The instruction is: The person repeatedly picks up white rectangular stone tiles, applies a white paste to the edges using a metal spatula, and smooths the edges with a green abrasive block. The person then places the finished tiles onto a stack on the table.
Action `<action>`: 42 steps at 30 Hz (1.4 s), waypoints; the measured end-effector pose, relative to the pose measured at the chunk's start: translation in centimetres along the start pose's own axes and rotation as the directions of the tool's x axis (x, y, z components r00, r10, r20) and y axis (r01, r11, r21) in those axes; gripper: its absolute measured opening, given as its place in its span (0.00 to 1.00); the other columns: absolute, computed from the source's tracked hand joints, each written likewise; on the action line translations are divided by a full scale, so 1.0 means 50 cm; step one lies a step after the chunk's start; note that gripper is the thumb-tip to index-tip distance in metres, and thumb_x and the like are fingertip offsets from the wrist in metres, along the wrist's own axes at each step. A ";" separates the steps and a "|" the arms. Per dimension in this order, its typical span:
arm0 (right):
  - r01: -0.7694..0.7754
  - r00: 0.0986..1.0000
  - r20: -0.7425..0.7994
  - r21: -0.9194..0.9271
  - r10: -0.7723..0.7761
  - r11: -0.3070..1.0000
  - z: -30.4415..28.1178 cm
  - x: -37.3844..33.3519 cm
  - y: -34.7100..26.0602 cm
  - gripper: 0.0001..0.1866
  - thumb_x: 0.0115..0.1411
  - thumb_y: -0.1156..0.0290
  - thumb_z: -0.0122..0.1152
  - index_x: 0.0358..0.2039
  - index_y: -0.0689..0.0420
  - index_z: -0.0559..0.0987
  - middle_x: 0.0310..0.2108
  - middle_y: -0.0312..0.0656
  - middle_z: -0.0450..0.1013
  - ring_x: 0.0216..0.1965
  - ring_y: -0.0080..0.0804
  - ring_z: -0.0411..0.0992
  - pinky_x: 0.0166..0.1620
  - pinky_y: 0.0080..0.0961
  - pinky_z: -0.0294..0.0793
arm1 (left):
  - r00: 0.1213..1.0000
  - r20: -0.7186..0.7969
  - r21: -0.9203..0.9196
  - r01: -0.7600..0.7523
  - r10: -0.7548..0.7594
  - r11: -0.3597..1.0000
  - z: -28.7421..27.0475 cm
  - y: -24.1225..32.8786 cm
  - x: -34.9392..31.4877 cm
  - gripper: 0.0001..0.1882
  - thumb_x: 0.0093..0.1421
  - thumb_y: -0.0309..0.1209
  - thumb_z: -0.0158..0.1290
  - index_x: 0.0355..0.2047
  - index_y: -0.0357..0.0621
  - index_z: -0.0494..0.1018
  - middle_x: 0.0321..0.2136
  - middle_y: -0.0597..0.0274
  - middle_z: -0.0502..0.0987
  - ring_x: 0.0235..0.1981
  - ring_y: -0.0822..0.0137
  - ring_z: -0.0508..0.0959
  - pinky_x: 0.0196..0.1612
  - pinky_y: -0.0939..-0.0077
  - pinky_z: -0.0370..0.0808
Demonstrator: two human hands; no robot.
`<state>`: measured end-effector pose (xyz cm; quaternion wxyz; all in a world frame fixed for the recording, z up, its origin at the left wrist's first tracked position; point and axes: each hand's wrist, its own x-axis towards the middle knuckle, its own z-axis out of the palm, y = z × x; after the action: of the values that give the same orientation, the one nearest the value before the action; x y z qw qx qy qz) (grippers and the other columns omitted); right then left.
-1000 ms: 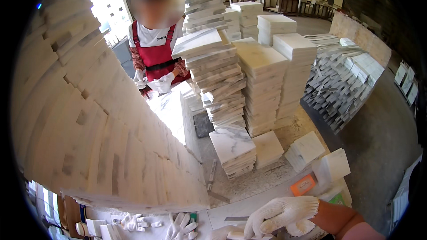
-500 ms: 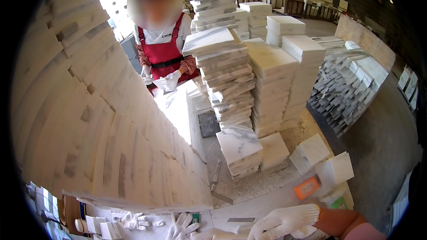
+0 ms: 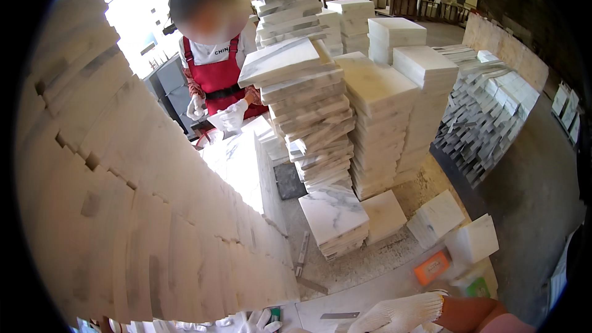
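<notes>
My right hand (image 3: pixel 398 314), in a white knit glove, reaches in from the lower right. Its fingers are bent together and point down-left; the frame's bottom edge cuts off their tips and whatever they hold. Just left of it a thin metal ruler (image 3: pixel 340 316) lies on the pale table (image 3: pixel 327 303). A pale sliver at the bottom edge may be my left hand, but too little shows to be sure. Farther left lie white gloves (image 3: pixel 256 320) beside a small green object (image 3: pixel 275 314). An orange box (image 3: pixel 431 268) and a green-and-white pack (image 3: pixel 476 287) sit beyond my right wrist.
A tall wall of stacked marble slabs (image 3: pixel 166 209) fills the left. Marble tile stacks (image 3: pixel 308 105) (image 3: pixel 379 92) rise ahead, with lower piles (image 3: pixel 333 213) (image 3: pixel 472 237) nearer. A marker (image 3: pixel 303 253) lies between. Across the table, a gloved person in red overalls (image 3: pixel 216 77) holds a white piece.
The view has shifted, so the near table edge and loose gloves sit lower in the picture. My right hand stays by the ruler, showing less of its fingers. The other person's head is lowered.
</notes>
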<state>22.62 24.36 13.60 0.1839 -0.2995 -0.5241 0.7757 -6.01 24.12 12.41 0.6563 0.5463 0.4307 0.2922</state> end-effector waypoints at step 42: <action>-0.143 0.983 -0.107 0.090 0.152 0.986 -0.030 -0.042 -0.027 0.12 0.68 0.64 0.63 0.41 0.59 0.85 0.32 0.39 0.82 0.34 0.26 0.78 0.39 0.25 0.76 | 0.995 -0.087 0.014 -0.041 0.042 0.999 -0.017 -0.014 0.013 0.14 0.53 0.37 0.70 0.32 0.39 0.83 0.29 0.60 0.83 0.31 0.65 0.80 0.35 0.71 0.74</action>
<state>25.18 24.68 15.04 0.1675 -0.3733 -0.4569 0.7898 -6.55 24.89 11.55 0.6275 0.5458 0.4492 0.3265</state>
